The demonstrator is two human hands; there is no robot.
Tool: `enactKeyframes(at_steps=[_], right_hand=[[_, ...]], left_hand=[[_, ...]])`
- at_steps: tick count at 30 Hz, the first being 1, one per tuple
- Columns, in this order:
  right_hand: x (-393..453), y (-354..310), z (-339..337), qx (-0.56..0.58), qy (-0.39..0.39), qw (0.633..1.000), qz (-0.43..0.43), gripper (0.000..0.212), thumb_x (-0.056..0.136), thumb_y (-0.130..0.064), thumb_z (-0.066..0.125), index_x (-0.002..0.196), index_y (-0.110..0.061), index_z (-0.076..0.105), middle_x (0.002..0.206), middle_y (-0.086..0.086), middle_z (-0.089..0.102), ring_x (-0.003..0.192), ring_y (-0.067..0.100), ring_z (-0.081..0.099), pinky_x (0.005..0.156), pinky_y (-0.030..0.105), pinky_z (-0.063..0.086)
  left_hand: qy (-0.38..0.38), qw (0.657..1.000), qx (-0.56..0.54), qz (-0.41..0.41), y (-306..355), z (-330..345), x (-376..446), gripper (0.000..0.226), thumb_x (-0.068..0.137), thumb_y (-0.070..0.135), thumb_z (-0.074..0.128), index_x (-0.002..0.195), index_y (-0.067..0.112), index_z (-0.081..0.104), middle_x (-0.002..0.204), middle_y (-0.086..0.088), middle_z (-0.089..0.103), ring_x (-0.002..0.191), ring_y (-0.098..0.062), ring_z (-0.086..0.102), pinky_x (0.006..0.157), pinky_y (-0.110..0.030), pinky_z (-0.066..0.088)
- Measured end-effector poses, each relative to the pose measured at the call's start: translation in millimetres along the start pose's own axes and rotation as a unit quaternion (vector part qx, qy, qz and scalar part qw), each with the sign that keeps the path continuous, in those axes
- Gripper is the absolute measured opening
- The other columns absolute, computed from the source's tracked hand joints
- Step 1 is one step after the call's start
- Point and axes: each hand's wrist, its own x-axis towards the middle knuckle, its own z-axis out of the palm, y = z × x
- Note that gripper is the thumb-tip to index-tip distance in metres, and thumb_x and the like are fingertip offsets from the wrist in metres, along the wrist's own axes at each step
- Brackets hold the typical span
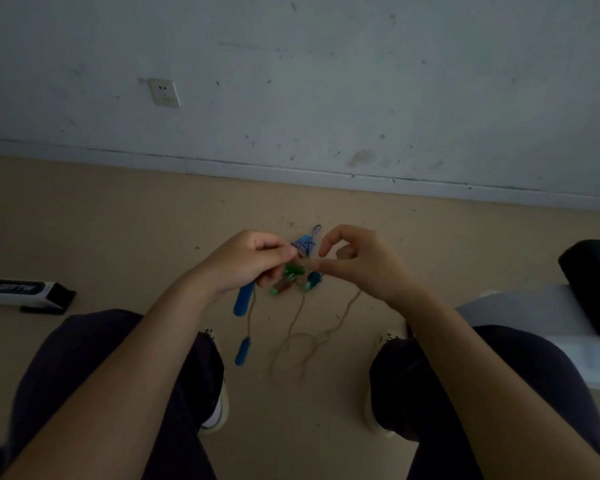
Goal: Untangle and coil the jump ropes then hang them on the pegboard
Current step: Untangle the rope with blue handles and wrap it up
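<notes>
Gripping tangled jump ropes (300, 268) in left hand (248, 263), right hand (361, 263)

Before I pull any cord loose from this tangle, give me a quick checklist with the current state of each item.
1. Left hand grips the bundle: ok.
2. Right hand pinches a tan cord at the bundle: ok.
3. Cords separated: not ok; loops hang crossed between the knees.
4. Blue handle free of the knot: cannot tell; its top is hidden by the left hand.
5. Small blue handle dangling clear: ok.
6. Pegboard in view for hanging: not ok; only wall and floor show.
</notes>
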Motion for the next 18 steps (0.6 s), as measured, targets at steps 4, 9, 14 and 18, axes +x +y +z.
enactKeyframes(at_steps=[4,9,14,18], right_hand=[[0,2,-20,0.004,0.063,0.998,0.000,0.038,0.068,-0.054,0.077,0.084,-0.022,0.066,0.045,-0.006,0.046,0.043,0.015,0.031,0.047,0.026,0.026],[-1,-2,-1,0.059,-0.047,0.997,-0.001,0.034,0.077,-0.030,0.080,0.097,-0.010,0.061,0.064,0.004,0.068,0.047,0.011,0.051,0.045,0.024,0.043],[0,1,11,0.024,-0.045,0.999,-0.008,0.022,0.083,-0.014,0.077,0.087,-0.010,0.055,0.045,-0.012,0.056,0.038,-0.002,0.045,0.042,0.008,0.032],[1,1,-14,-0.022,0.048,0.999,-0.002,0.018,0.081,-0.037,0.077,0.074,-0.024,0.067,0.043,-0.014,0.047,0.038,0.002,0.030,0.041,0.015,0.025]], left_hand=[[0.034,0.999,-0.018,0.011,-5,-10,0,0.020,0.100,0.028,0.059,0.096,0.018,0.076,0.061,0.005,0.055,0.051,-0.007,0.048,0.055,-0.021,0.044],[0.008,0.999,-0.044,0.031,-3,11,3,0.017,0.100,0.022,0.060,0.095,0.016,0.075,0.058,0.005,0.054,0.050,-0.008,0.046,0.053,-0.020,0.041],[-0.007,0.998,-0.046,0.031,1,16,3,0.016,0.100,0.021,0.061,0.091,0.017,0.074,0.065,0.001,0.062,0.052,-0.008,0.050,0.053,-0.018,0.044],[0.018,1.000,-0.017,0.002,-2,-1,2,0.018,0.099,0.025,0.061,0.096,0.016,0.076,0.062,0.006,0.060,0.052,-0.006,0.051,0.055,-0.020,0.044]])
